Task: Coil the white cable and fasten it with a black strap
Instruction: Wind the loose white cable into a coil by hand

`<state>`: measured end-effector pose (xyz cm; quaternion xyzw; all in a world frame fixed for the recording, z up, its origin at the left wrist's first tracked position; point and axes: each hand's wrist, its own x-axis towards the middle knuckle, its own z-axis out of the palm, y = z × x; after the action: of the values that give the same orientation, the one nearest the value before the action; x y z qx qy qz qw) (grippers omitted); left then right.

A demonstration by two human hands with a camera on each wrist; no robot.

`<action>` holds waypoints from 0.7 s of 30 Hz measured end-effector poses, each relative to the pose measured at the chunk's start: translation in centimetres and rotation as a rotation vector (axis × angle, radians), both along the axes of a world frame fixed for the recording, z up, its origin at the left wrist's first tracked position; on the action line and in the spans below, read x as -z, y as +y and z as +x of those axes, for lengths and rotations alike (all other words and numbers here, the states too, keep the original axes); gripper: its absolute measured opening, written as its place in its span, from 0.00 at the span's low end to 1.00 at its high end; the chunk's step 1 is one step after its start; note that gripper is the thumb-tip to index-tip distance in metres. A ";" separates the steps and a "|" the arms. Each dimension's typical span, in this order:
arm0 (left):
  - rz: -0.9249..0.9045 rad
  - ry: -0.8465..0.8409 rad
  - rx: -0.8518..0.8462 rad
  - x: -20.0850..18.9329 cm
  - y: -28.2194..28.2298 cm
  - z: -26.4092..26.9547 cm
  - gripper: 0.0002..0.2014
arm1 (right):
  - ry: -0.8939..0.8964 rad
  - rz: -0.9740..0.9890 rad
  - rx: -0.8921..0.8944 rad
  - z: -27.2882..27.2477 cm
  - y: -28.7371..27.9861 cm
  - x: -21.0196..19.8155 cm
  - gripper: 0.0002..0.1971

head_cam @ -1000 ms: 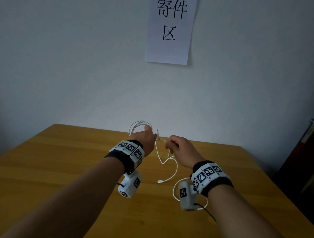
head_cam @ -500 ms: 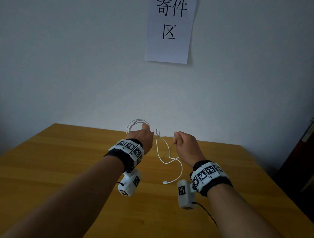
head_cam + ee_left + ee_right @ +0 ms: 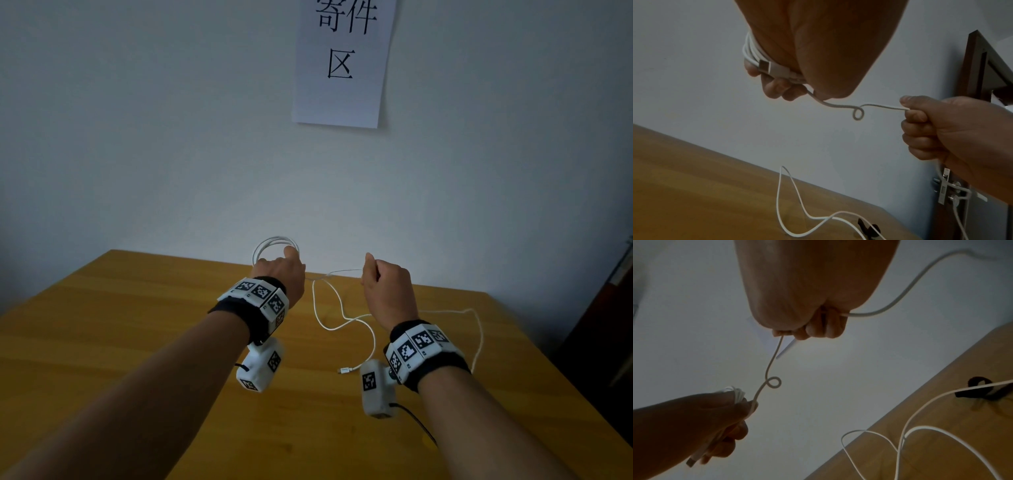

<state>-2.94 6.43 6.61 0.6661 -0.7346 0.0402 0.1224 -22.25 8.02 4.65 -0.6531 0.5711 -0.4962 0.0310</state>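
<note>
The white cable [image 3: 275, 244] is partly coiled: several loops are gathered in the left hand [image 3: 282, 274], held up above the far part of the wooden table [image 3: 137, 342], and the left wrist view shows the fingers curled round the bundle with a flat plug [image 3: 772, 69] lying against the turns. From that bundle a short stretch runs right to the right hand [image 3: 387, 291], whose fingers are closed in a fist round the cable, thumb tip pressing it where it enters the fist. Midway along this stretch sits a small kink [image 3: 858, 113], a tight curl that will likely need straightening before it joins the coil. Past the right hand, the rest is loose: it leaves the fist on the right, and slack curves hang to the table and lie between and near the two wrists, ending in a small connector [image 3: 344, 370] on the tabletop. So the coiling looks about half done, with a good length left to wind in. The black strap [image 3: 982, 391] lies unused on the table under a strand of the loose cable, so fastening is not yet begun. A paper sign [image 3: 342, 61] hangs on the wall beyond.
</note>
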 end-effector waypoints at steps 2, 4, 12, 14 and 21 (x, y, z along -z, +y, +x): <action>0.007 0.016 -0.016 0.1 -0.1 0.4 0.22 | 0.009 -0.014 0.068 -0.3 -0.2 0.0 0.30; 0.018 0.063 -0.037 0.1 -0.1 0.9 0.21 | 0.017 0.016 0.147 -0.9 -0.2 -0.3 0.30; 0.223 0.469 -0.021 0.2 -1.1 0.3 0.22 | 0.233 0.320 0.202 -1.5 -0.3 0.0 0.32; 0.314 0.581 0.005 0.6 -1.8 0.4 0.17 | 0.286 0.300 0.169 -1.4 -0.4 0.3 0.32; 0.339 0.745 0.114 0.5 -1.7 -0.5 0.18 | 0.023 0.205 -0.121 0.8 0.6 -0.3 0.24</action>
<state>-3.43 4.78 6.13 0.6040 -0.6720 -0.3322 0.2704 -21.45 8.59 4.98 -0.6854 0.5787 -0.4250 0.1212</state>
